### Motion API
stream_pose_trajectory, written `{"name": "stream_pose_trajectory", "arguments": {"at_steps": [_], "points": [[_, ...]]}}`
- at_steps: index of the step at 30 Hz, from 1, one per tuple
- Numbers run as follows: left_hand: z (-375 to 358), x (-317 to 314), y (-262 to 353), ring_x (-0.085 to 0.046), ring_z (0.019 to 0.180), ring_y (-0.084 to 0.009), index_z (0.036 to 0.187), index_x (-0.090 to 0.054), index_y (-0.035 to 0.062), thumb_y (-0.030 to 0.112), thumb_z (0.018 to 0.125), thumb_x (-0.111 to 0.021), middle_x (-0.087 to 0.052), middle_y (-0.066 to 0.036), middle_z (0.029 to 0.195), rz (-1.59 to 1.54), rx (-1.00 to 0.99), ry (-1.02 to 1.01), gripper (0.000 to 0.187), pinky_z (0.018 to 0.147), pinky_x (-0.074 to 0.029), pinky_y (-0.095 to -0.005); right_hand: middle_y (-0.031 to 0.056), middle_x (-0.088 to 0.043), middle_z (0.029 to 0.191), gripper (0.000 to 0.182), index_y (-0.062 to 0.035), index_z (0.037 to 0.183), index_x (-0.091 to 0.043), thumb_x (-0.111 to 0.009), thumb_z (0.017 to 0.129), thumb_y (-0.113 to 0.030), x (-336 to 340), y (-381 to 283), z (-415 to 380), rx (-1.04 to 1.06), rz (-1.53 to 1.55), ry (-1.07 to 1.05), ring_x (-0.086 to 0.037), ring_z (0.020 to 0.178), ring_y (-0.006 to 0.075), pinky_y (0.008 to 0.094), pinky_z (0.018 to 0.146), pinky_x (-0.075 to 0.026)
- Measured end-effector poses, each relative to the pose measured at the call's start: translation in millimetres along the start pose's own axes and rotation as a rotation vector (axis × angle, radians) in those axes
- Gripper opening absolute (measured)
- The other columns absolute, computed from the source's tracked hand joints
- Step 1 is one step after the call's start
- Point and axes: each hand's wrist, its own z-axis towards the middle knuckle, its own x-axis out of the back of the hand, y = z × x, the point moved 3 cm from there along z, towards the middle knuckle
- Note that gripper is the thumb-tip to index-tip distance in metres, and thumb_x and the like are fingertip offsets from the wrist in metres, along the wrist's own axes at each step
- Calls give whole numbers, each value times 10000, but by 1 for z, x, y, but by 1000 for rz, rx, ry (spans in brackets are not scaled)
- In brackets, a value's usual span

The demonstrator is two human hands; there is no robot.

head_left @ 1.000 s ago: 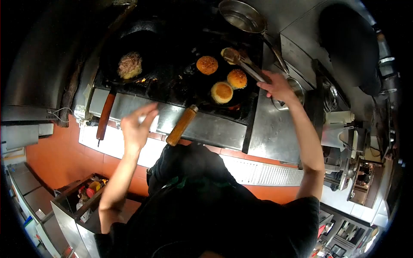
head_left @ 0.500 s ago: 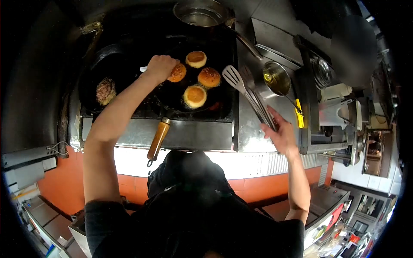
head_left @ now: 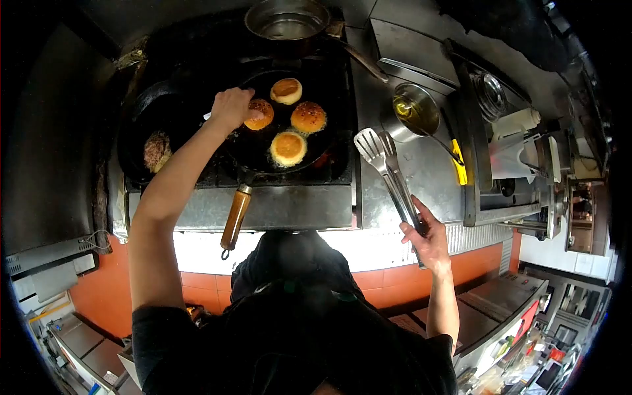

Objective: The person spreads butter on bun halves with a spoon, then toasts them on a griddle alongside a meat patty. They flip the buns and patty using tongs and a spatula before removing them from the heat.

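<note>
Since the earlier frames the right hand (head_left: 424,238) has drawn the tongs (head_left: 388,168) back off the frying pan (head_left: 253,148) and down toward the body, while the left hand (head_left: 230,108) has come up from the counter edge and over the pan. The left fingers are now curled down on the sesame bun half (head_left: 258,114) at the pan's left side, covering its near edge; a small pale thing sticks out past the knuckles, too small to tell what it is. Just beyond those fingers lies a second bun half (head_left: 287,91), to their right a seeded one (head_left: 309,117), and below them a cut-side-up half (head_left: 288,148), all apart from one another in the same pan. The pan's wooden handle (head_left: 235,217) points back toward the person, under the left forearm. To the far side of the left wrist sits a darker skillet (head_left: 141,118) with a meat patty (head_left: 157,150). The right fingers are wrapped round the rear end of the tongs, whose spatula-like tips lie close together over the steel counter (head_left: 428,178), well clear of the buns. Past the tong tips stands a small metal pot of oil (head_left: 415,108), with a yellow-handled tool (head_left: 458,168) beside it, and a steel saucepan (head_left: 286,18) at the back of the stove.
</note>
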Motion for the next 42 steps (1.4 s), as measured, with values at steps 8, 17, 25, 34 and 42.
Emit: {"name": "stream_pose_trajectory", "arguments": {"at_steps": [8, 17, 25, 34, 42], "points": [[5, -22, 3, -569, 1021, -270, 1202, -553, 140, 307, 717, -701, -568, -123, 1144, 55, -305, 34, 534, 825, -467, -361, 9, -521, 693, 617, 14, 1323, -398, -678, 800, -160, -6, -5, -8, -13, 6, 18, -568, 564, 76, 180, 484, -405], [-43, 16, -6, -633, 747, -281, 1022, -635, 105, 471, 722, -669, -638, -130, 826, -236, -76, 451, 475, 642, -501, -372, 73, -610, 775, 537, -13, 1295, -445, -650, 811, -125, -23, -19, 23, 147, -204, -23, -598, 570, 122, 259, 538, -467], [-268, -77, -28, -660, 659, -143, 964, -631, 8, 301, 734, -750, -677, -80, 798, -1005, 232, -244, 391, 597, -522, -268, 177, -638, 957, 481, -25, 1255, -486, -648, 808, -97, -58, -46, 69, 307, -275, -66, -619, 623, 162, 292, 617, -515], [-292, -128, 31, -589, 714, -93, 966, -627, -22, 53, 701, -751, -653, -49, 801, -1395, 466, 183, 303, 647, -478, -238, 26, -592, 787, 532, -64, 1320, -442, -630, 825, -121, -57, -33, 67, 143, -280, -143, -535, 556, 56, 197, 454, -384], [-237, -268, 106, -624, 692, -335, 835, -627, 41, 388, 809, -597, -640, -163, 754, -602, 196, 29, 348, 628, -488, -436, 19, -572, 772, 540, -33, 1335, -405, -610, 839, -98, -40, -25, 40, 134, -192, -147, -572, 597, 64, 183, 445, -388]]}}
